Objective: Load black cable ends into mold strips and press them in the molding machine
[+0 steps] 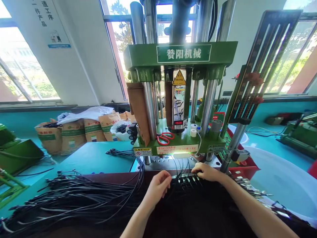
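Note:
A row of thin black cables (182, 168) with bright metal ends lies at the front of a green upright press (178, 145). My left hand (158, 185) is just left of this row, fingers curled and thumb pressed in; whatever it pinches is too small to name. At the row's right end is my right hand (206, 172), its fingers bent down and closed by the metal ends (189, 180), with the fingertips partly hidden. Behind both hands runs the press's steel lower plate (160, 163). Red-handled scissors (165, 138) rest on the press ledge.
A large bundle of black cables (86, 191) spreads over the left side of the bench. More metal-ended cables (255, 190) lie at right, beside a red tray (244, 172) and a big pale basin (284, 178). Paper sacks (73, 135) stand behind.

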{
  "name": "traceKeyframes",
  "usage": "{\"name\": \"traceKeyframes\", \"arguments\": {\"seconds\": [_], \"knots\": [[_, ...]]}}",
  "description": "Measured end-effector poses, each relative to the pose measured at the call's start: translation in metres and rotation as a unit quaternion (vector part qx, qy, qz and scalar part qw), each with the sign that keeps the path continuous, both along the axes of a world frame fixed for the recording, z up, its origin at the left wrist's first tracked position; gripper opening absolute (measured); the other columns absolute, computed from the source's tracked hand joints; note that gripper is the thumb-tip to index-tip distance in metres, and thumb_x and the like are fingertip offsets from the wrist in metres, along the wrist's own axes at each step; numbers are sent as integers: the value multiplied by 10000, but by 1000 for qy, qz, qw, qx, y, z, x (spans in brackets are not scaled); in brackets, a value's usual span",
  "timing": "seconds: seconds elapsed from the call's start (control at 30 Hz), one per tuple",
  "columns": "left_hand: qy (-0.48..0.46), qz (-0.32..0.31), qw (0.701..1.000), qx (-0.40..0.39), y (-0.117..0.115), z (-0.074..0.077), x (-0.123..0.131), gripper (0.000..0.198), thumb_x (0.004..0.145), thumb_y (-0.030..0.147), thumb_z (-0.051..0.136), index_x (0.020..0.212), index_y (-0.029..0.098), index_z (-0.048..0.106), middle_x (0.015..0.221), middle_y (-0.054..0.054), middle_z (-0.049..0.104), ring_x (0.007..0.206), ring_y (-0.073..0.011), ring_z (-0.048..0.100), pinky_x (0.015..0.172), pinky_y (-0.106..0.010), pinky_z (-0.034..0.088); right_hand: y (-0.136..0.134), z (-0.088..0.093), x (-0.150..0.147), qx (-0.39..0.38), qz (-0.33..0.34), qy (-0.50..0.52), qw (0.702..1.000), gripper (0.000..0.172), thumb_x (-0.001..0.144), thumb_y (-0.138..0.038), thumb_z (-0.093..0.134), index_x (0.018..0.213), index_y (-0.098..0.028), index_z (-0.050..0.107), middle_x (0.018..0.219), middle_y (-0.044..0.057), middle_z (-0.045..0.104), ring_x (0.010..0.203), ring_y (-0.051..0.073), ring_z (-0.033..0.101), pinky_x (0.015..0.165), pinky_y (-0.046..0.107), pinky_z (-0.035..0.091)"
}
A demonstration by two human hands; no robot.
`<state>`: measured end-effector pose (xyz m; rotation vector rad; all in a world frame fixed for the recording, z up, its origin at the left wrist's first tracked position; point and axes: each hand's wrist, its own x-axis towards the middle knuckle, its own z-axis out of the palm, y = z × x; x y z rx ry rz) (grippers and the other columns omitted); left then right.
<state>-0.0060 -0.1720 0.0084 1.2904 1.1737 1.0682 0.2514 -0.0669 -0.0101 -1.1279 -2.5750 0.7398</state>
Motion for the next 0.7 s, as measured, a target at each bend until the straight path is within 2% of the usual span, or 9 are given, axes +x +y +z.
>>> {"name": "traceKeyframes", "arguments": {"seconds": [0.07,0.17,0.27,0.5,0.63,0.7], "knots": [[-58,46,997,-16,22,-4,-2,216,702,364,564,723,160,496,532,53,462,374,-50,365,323,-167,251,-1,-6,5,24,-42,22,999,358,664,-104,424,922,-180,660,875,41,644,826,182,569,755,281,426],[-178,126,974,-68,53,-11,4,172,642,243,614,734,165,491,589,43,499,475,-67,465,431,-173,365,0,-15,14,62,-111,48,991,300,743,-177,408,925,-170,647,898,71,644,865,207,575,792,323,425],[-239,148,954,-102,74,-15,19,136,645,155,572,737,171,473,648,31,521,587,-76,534,588,-189,432,2,-25,20,89,-150,67,982,275,760,-193,400,878,-155,645,859,87,637,845,216,579,782,340,432],[-293,58,934,-195,101,-23,59,98,675,93,500,754,152,496,709,-34,582,657,-127,590,682,-252,462,0,-35,17,124,-159,88,975,266,757,-145,392,835,-153,647,784,70,590,792,201,561,755,337,435],[-317,-38,907,-275,117,-29,69,148,741,157,463,838,91,553,785,-124,628,762,-212,623,690,-321,486,1,-36,16,129,-159,85,975,273,755,-122,394,830,-149,655,776,69,573,779,197,555,736,328,434],[-329,-75,894,-295,123,-32,70,203,765,190,456,879,64,567,845,-155,636,801,-228,627,700,-332,493,2,-37,15,128,-158,84,975,271,758,-119,397,827,-150,657,768,66,567,768,192,553,723,318,433]]}}
